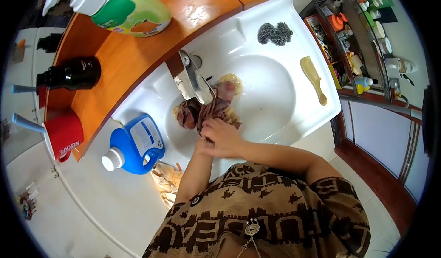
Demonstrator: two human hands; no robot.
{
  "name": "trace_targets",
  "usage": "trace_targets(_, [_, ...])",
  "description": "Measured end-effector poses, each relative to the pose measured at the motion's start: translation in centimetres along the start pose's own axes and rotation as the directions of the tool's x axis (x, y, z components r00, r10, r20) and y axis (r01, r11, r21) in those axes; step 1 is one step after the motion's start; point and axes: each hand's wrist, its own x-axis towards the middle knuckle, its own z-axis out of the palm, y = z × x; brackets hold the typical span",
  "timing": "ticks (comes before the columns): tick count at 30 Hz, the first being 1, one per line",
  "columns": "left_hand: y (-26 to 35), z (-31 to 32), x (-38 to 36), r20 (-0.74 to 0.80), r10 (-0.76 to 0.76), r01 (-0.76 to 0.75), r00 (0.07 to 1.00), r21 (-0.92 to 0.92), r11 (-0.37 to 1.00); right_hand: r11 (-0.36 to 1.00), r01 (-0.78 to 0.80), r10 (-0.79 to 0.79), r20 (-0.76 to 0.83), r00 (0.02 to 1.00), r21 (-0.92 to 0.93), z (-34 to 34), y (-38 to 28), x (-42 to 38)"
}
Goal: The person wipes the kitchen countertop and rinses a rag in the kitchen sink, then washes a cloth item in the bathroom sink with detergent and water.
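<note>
A dark reddish-brown cloth with pale yellow edges [187, 114] lies bunched in the white sink [271, 92], beneath the metal faucet [197, 81]. My right hand [223, 137] is closed on the near end of the cloth. Close against it, my left hand [206, 146] is mostly covered by the right one, so its fingers and what they hold cannot be made out. The far part of the cloth spreads below the spout.
Left of the sink stands a blue bottle [133, 143], with a beige cloth [166, 180] below it. A comb [313, 80] and a dark scrubber [274, 34] rest on the rim. The wooden shelf [193, 5] holds a green bottle [133, 12], black bottle [76, 73] and red mug [65, 134].
</note>
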Motion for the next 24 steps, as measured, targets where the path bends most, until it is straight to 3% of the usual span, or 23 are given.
trace_targets(1, [-0.9,-0.8,0.3,-0.003,0.045,-0.045,0.999,0.093,0.995,0.996,0.028,-0.028,-0.002,1.0,-0.089,0.2,0.0,-0.1])
trace_targets(3, [-1.4,-0.8,0.7,0.008,0.114,-0.113,0.993,0.234,0.966,0.918,-0.262,0.283,0.032,0.958,-0.297,0.2,4.7,2.7])
trace_targets(4, [-1.2,0.1,0.7,0.016,0.136,-0.135,0.991,0.282,0.95,0.868,-0.407,0.417,-0.027,0.908,-0.283,-1.2,6.6,4.4])
trace_targets(5, [0.1,3.7,0.2,-0.165,0.012,-0.008,0.986,0.023,1.0,0.799,-0.541,0.54,-0.083,0.837,-0.262,-2.6,8.2,5.6])
trace_targets(6, [0.8,5.7,-0.4,-0.308,-0.159,0.079,0.938,-0.254,0.964,0.836,-0.489,0.469,-0.139,0.872,-0.248,-2.8,9.5,5.4])
trace_targets(8, [0.0,4.0,0.0,-0.215,-0.108,0.068,0.971,-0.189,0.98,0.864,-0.437,0.394,-0.205,0.896,-0.248,-2.8,12.6,5.2])
trace_targets(9, [1.1,5.0,-1.2,-0.22,-0.184,0.136,0.958,-0.218,0.967,0.881,-0.443,0.331,-0.45,0.829,-0.168,-2.5,14.2,5.0])
trace_targets(10, [2.1,6.1,-2.2,-0.224,-0.255,0.199,0.941,-0.243,0.949,0.902,-0.423,0.261,-0.666,0.698,-0.089,-2.6,15.1,4.8])
trace_targets(11, [2.6,7.0,-2.6,-0.277,-0.301,0.224,0.912,-0.278,0.934,0.831,-0.542,0.494,-0.611,0.618,0.123,-3.2,14.9,3.9])
trace_targets(12, [2.5,6.8,-2.7,-0.278,-0.302,0.224,0.912,-0.277,0.934,0.831,-0.542,0.495,-0.611,0.618,0.125,-2.4,14.5,3.3])
trace_targets(13, [2.3,6.4,-2.6,-0.203,-0.311,0.244,0.928,-0.295,0.924,0.841,-0.521,0.535,-0.353,0.767,0.143,-1.2,13.9,2.6])
trace_targets(14, [2.0,6.1,-2.4,-0.123,-0.318,0.267,0.94,-0.311,0.912,0.848,-0.504,0.52,-0.069,0.852,0.165,-0.1,13.3,1.8])
trace_targets(15, [1.8,5.8,-2.3,-0.119,-0.322,0.273,0.939,-0.309,0.911,0.93,-0.351,0.359,-0.07,0.931,0.111,1.4,10.8,0.8])
trace_targets(16, [1.6,5.4,-2.2,-0.099,-0.229,0.198,0.968,-0.254,0.947,0.982,-0.183,0.186,-0.063,0.98,0.053,2.4,7.6,-0.1])
trace_targets(18, [1.1,4.8,-3.0,-0.056,-0.041,0.032,0.998,-0.154,0.988,0.985,0.001,0.019,0.111,0.994,-0.173,0.9,-0.1,-1.0])
trace_targets(20, [1.0,4.3,-3.6,0.003,0.151,-0.15,0.989,-0.056,0.987,0.983,-0.015,0.031,0.083,0.996,-0.183,1.3,0.5,-0.5])
trace_targets(21, [1.0,4.1,-3.2,0.003,0.153,-0.152,0.988,-0.052,0.987,0.98,-0.027,0.038,0.053,0.998,-0.195,1.6,1.3,0.1])
trace_targets(22, [1.1,4.4,-2.4,-0.11,0.062,-0.075,0.992,-0.125,0.989,0.917,-0.025,0.076,0.114,0.991,-0.397,2.5,4.4,1.3])
trace_targets(24, [0.8,4.8,-1.5,-0.314,-0.146,0.048,0.938,-0.301,0.953,0.797,-0.159,0.207,0.016,0.978,-0.583,1.1,8.3,4.1])
